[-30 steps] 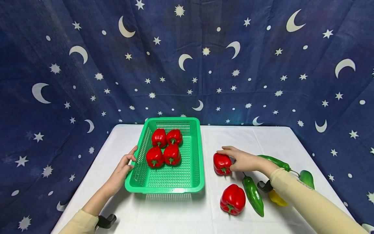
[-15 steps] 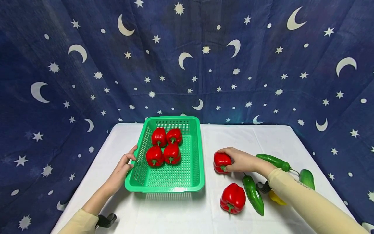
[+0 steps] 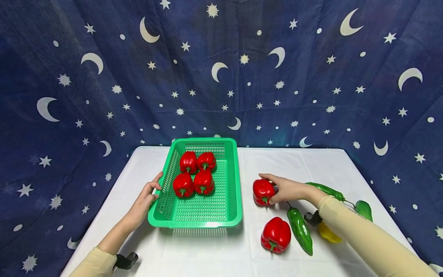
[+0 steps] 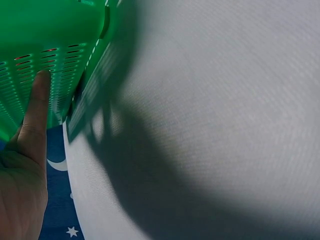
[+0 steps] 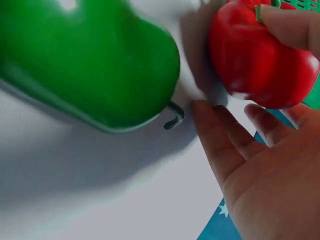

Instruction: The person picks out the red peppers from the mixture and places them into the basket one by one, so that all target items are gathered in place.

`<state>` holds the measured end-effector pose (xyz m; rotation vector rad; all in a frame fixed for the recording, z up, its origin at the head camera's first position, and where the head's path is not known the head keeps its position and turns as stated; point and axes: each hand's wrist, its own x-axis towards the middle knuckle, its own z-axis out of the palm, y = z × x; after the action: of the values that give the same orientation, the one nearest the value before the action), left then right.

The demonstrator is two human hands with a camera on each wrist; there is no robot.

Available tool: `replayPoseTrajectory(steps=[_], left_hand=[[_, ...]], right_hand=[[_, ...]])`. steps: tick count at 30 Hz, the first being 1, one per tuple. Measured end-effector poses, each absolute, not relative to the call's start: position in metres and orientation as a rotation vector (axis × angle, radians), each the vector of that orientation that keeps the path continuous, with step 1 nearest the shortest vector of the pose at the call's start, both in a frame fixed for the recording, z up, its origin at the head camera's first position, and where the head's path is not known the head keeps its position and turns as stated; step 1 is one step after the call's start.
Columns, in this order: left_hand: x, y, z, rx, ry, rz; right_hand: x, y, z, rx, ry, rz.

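My right hand [image 3: 287, 189] reaches around a red bell pepper [image 3: 263, 192] standing on the table. In the right wrist view the thumb [image 5: 290, 25] lies by that pepper's green stem, and the other fingers are spread loosely along its far side. My left hand [image 3: 143, 202] is at the left rim of a green plastic basket [image 3: 238, 184], and in the left wrist view one straight finger [image 4: 36, 107] touches its slotted outer wall. Several red bell peppers [image 3: 204, 182] sit grouped inside the basket. Another red bell pepper [image 3: 275, 235] stands nearer the front.
A long green pepper [image 3: 299, 231] lies just right of the front red pepper. Farther right are another long green pepper [image 3: 327, 190], a rounded green vegetable [image 3: 363, 211] and a yellow one [image 3: 328, 233] partly behind the right forearm. A dark starry cloth [image 3: 221, 77] hangs behind the white table [image 3: 277, 161].
My right hand's fingers closed in over the red bell pepper half a second ago and have now spread wider, away from its top. The pepper, basket and left hand stay put.
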<state>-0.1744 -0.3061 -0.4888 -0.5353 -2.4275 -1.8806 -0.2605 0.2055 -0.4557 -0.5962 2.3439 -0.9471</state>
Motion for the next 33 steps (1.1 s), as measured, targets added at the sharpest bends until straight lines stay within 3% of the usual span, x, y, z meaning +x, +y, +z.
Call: replayPoseTrajectory(steps=[33], left_hand=[[-0.1755,-0.3068,-0.4904,-0.518,-2.433,-1.888]], right_hand=[[-0.2616,0.1989,-0.4650,-0.623,2.374,-0.980]])
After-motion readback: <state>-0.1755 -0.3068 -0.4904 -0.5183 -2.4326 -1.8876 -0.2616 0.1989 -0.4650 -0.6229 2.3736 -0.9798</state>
